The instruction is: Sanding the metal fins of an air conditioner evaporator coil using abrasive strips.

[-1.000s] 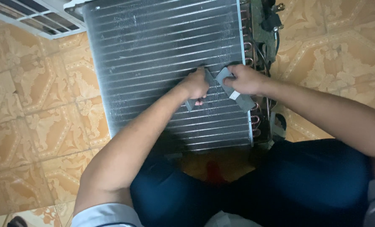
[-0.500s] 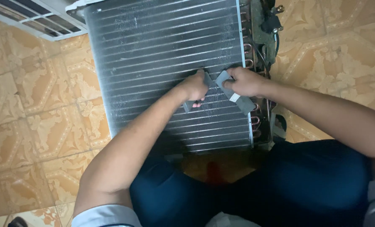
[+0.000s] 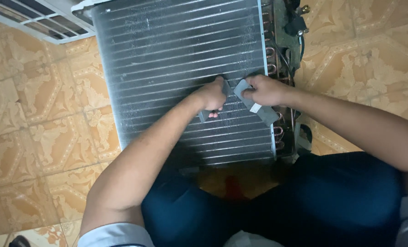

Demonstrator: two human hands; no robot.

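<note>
Lying flat on the tiled floor (image 3: 43, 132), a big metal coil (image 3: 181, 59) fills the top middle of the view. It is grey and shiny, made of many thin fins packed close, with long straight lines running across it from side to side. Some spots near the middle and the top look pale and scratchy. Along its right edge sit bent copper pipes (image 3: 272, 68) and dark parts.

The left hand (image 3: 210, 97) is curled shut around a small grey tool (image 3: 205, 114) and presses it down on the fins. Only the low end of this tool sticks out under the hand. The right hand (image 3: 263, 90) is closed on a grey pad (image 3: 259, 103), a flat piece that slants down to the right and reaches the coil's right edge. It may have a pale strip on it, but the view is too blurry to be sure. The 2 hands are very close together, almost touching, over the lower middle of the coil.

Dark blue trousers (image 3: 332, 201) fill the bottom of the view, with the knees on each side of the coil's near end. A white vent (image 3: 39, 18) lies at the top left corner.
</note>
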